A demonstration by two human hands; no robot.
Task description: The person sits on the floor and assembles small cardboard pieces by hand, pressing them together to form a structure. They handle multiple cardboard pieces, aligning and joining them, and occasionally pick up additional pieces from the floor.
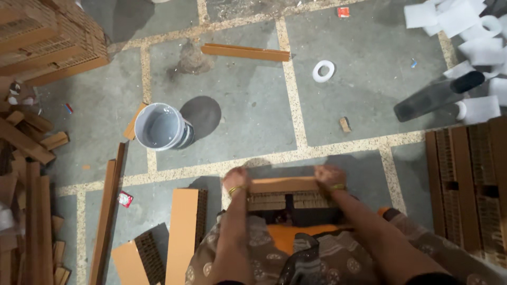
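Note:
I hold a short brown honeycomb cardboard block (282,186) flat in front of me, over my lap. My left hand (236,179) grips its left end and my right hand (329,176) grips its right end. Both fists are closed and each wrist wears a gold bangle. The block's corrugated edge (280,200) faces me, with a dark gap in its middle. My patterned brown garment and an orange cloth (296,237) lie below the block.
A grey bucket (161,127) stands on the tiled floor ahead left. Cardboard strips (182,232) lie at my left, stacked honeycomb panels (470,184) at my right, a plank (245,51) and white tape ring (323,70) farther off, white foam pieces (465,26) top right.

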